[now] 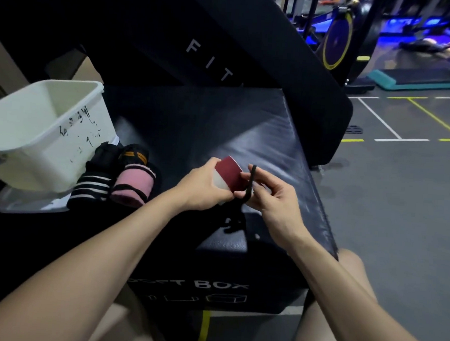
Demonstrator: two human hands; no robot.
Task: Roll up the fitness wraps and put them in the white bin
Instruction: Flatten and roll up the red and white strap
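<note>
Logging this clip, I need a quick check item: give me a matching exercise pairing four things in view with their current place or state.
Things:
1. white bin
2. pink wrap
3. red wrap
4. black strap

Places or states:
A. lies rolled beside the striped wrap
B. gripped by the left hand
C. tilted at the box's left
D. pinched by the right hand

Pairs: 1-C, 2-A, 3-B, 4-D

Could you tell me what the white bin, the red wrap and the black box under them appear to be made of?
White bin: apparently moulded plastic, smooth, rounded rim and corners.
Red wrap held by the left hand: looks like matte woven fabric, with a black cord pinched by the right hand.
Black box: probably padded vinyl or similar; its top shows a soft sheen.
</note>
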